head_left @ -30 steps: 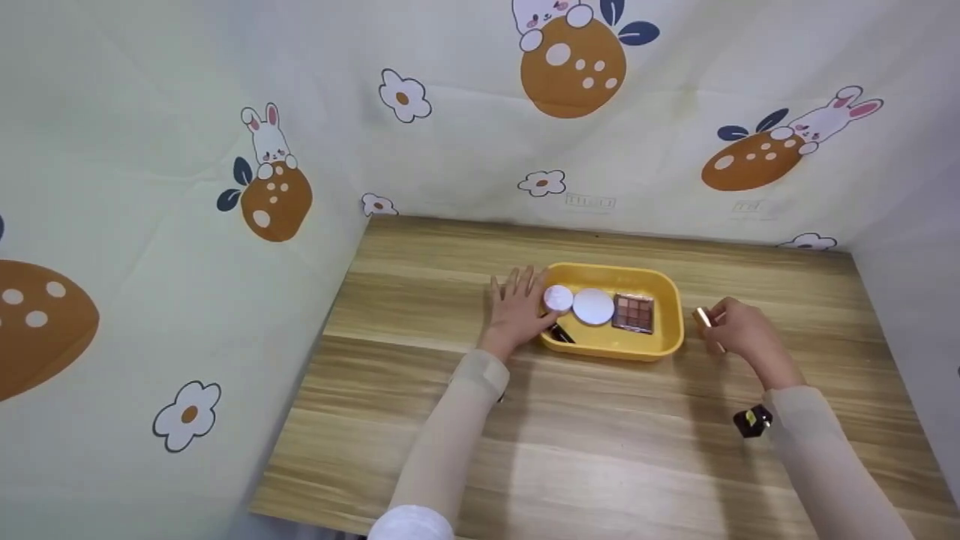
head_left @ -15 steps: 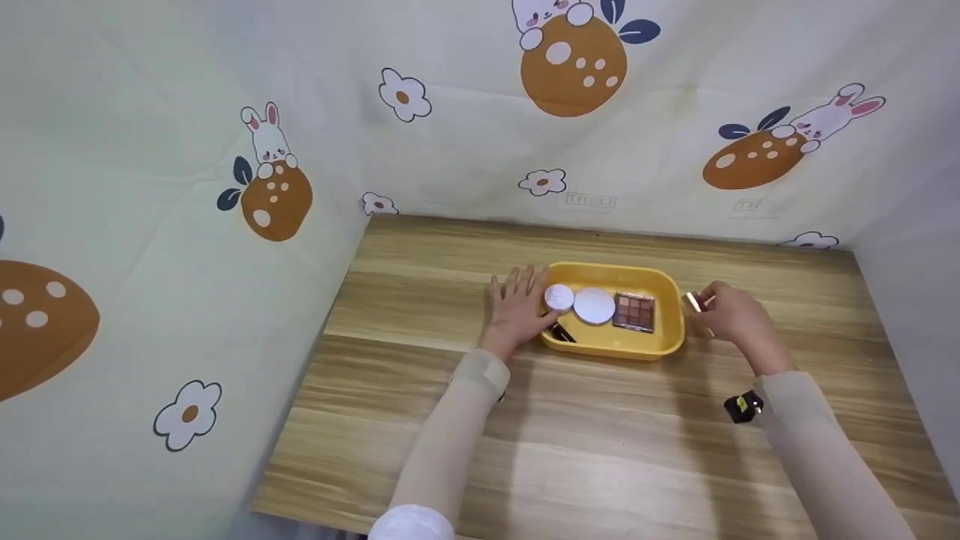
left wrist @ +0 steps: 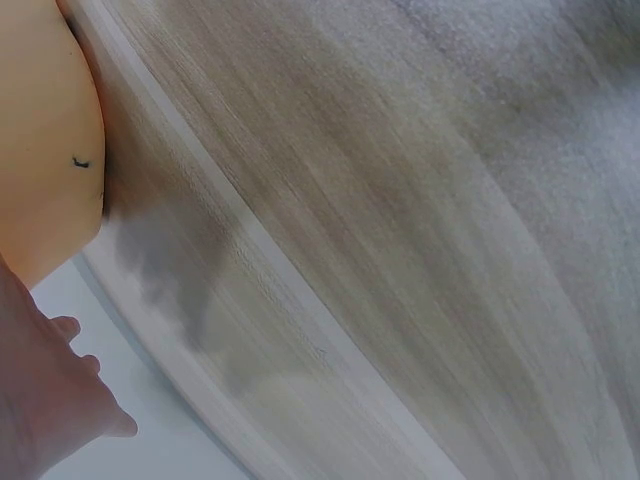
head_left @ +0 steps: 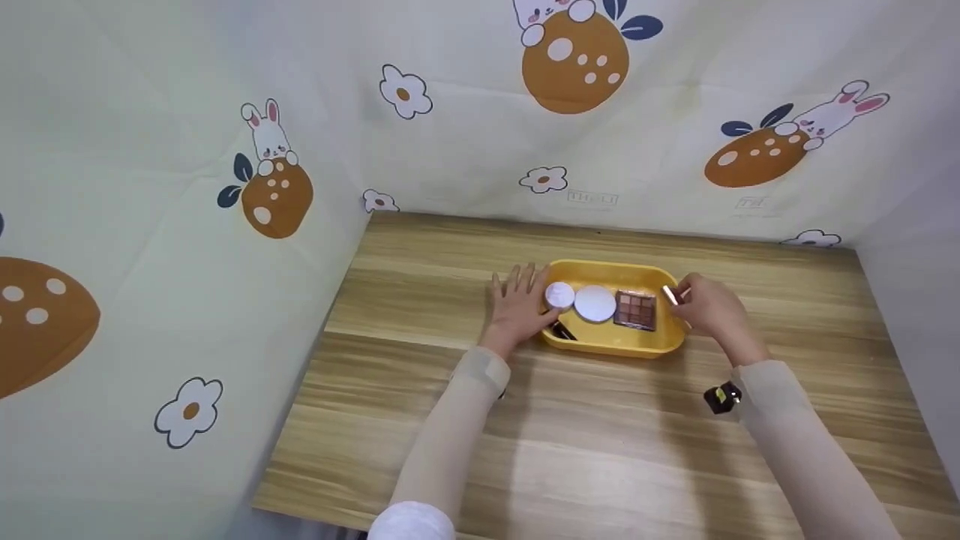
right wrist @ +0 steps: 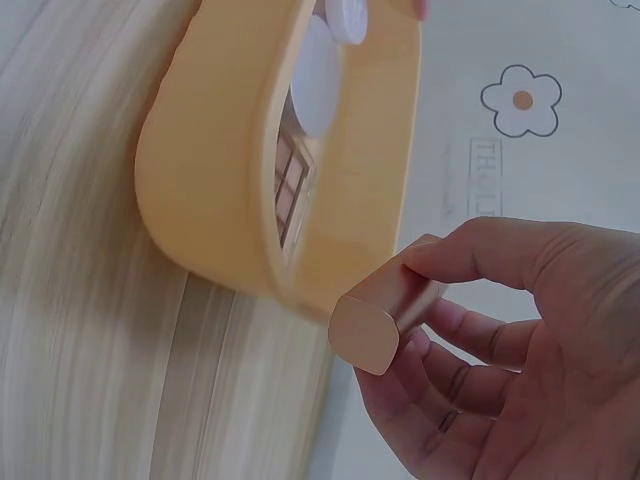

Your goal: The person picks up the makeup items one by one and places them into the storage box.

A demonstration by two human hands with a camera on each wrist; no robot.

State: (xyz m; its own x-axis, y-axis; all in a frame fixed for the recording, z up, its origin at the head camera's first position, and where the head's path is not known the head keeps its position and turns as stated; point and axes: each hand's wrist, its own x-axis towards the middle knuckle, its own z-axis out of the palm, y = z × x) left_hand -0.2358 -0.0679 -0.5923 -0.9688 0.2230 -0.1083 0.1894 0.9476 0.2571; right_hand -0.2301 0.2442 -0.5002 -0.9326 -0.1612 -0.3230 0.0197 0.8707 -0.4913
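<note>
My left hand lies with straight, spread fingers at the left end of a yellow tray, its thumb over the rim. A small round white container, a larger round white compact and an eyeshadow palette lie in the tray. By the left thumb is a black tube. Between thumb and fingers, my right hand pinches a rose-gold lipstick tube at the tray's right end. In the right wrist view, the tube's flat end points away from the palm, overlapping the rim.
The tray stands on a wood-grain table. Pale patterned cloth hangs behind the table and along its sides. A small black device sits at my right wrist.
My right hand has carried the lipstick tube leftward from beside the tray to over its right rim. The left hand and the tray have stayed in place.
</note>
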